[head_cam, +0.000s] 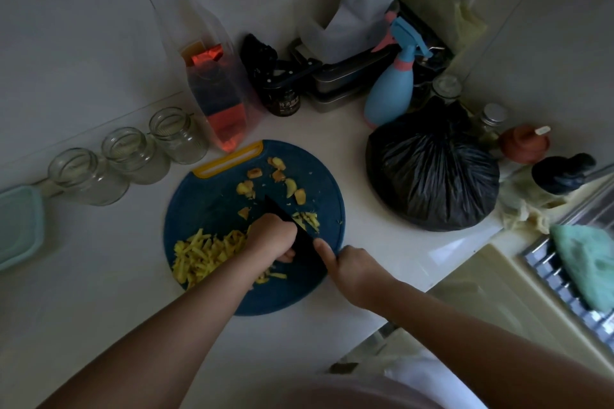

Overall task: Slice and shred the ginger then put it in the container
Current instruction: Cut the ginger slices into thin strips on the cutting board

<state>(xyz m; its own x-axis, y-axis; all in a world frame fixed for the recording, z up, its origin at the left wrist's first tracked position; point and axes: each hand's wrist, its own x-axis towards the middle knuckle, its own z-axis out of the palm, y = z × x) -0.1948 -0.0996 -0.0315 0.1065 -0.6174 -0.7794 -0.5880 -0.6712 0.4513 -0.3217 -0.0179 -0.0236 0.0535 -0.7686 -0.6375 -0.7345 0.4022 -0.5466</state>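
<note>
Right hand holds knife at right rim of board.

Yellow ginger shreds, dark blue yellow-handled cutting board, black knife.

There is only one camera, worn on my head, wide-angle, facing forward and steeply down onto the tabletop. It sits close: my left hand and right hand meet at the centre over the cutting board. The view takes in the glass jars at 9 o'clock, the tiled wall from 10 to 12, and the metal rack at 3 to 4 o'clock.
</note>
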